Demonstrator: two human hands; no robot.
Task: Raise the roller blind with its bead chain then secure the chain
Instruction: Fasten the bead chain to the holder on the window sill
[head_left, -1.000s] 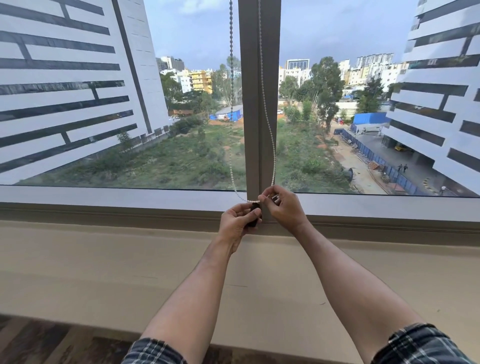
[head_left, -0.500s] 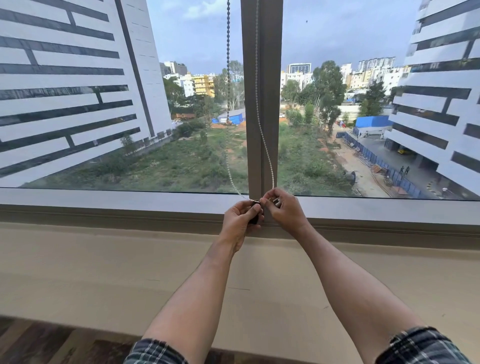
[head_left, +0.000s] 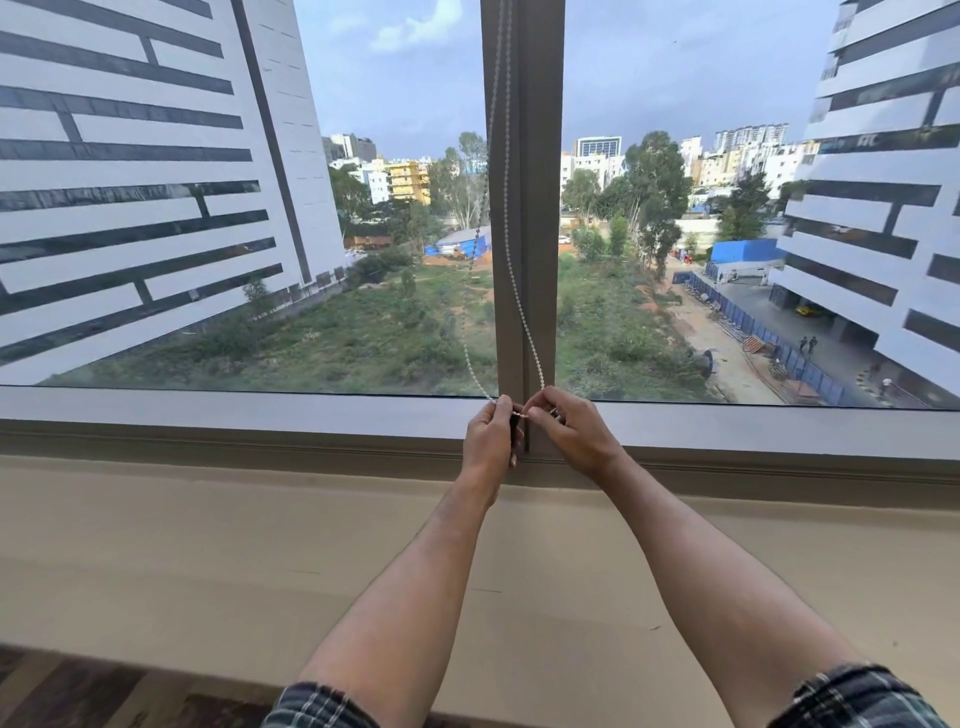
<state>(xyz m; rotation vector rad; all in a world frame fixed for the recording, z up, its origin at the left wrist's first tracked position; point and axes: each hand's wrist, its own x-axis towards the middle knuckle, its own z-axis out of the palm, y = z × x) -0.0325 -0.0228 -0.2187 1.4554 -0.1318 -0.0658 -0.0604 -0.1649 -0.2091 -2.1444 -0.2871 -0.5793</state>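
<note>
At lower centre frame, left hand (head_left: 488, 435) and right hand (head_left: 574, 431) each pinched the bead chain (head_left: 521, 322) bottom loop; both strands ran upward along the mullion (head_left: 540, 208), hands equally near.

Upper-floor room, wide window (head_left: 260, 405)

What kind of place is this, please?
Probably an upper-floor room in an office or apartment block in a city. A wide window looks down on tall buildings and a grassy plot; both hands hold a blind's bead chain at the frame.
</note>
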